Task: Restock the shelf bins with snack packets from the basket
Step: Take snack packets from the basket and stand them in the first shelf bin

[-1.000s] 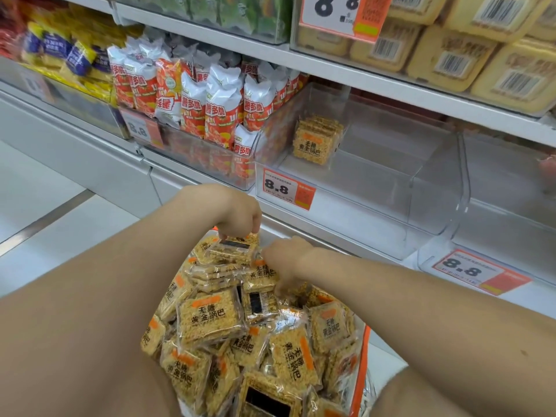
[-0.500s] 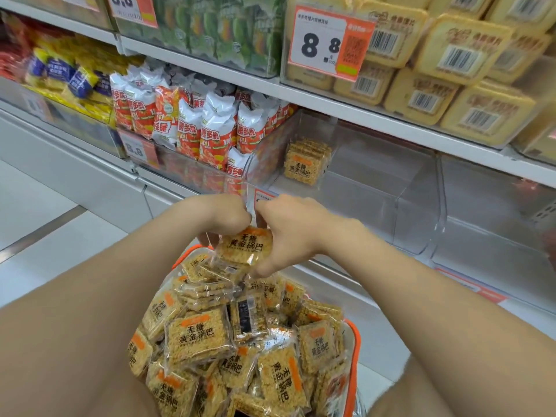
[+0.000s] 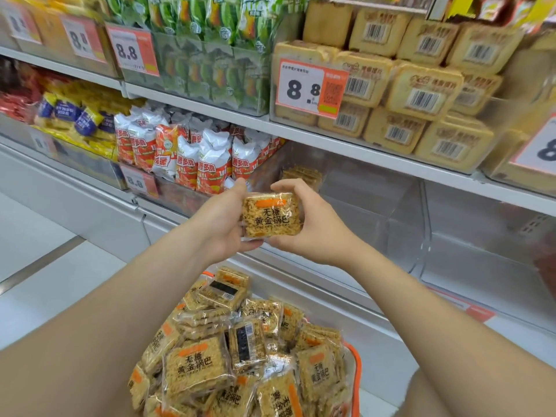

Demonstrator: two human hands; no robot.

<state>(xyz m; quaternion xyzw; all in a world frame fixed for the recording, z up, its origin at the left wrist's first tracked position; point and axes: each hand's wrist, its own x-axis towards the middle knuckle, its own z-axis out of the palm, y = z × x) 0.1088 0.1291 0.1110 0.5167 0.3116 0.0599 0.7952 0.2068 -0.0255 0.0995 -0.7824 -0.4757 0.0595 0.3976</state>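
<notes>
Low against a supermarket shelf, level with a clear plastic bin (image 3: 376, 212): one snack packet (image 3: 270, 216), square and golden, black characters on its face, orange strip at the top, raised well above the basket (image 3: 356, 365) and apart from the heap of matching packets (image 3: 195, 368) piled inside it. Behind the packet, deep in the same bin, a small stack of the same snack (image 3: 301, 174), partly hidden by the right hand (image 3: 313, 230). Left of the bin, a crowd of red-and-white bags (image 3: 210, 158) standing upright; further left, blue-and-yellow packs (image 3: 75, 115). On the shelf above, green bags (image 3: 216, 25) and yellow barcoded packs (image 3: 421, 94), fronted by an orange-and-white price tag (image 3: 310, 88) reading 8.8. To the right, a second clear bin (image 3: 481, 251). Pale floor (image 3: 45, 266) at lower left. Part of the first bin's front wall covered by hands and packet. Gripped from both sides: left hand (image 3: 222, 224) curled round the packet's left edge, fingers over the top corner and thumb beneath; right hand curled round the right edge in mirror fashion. Both forearms bare, reaching up from the lower corners of the view and converging over the basket, packet face turned toward the camera.
</notes>
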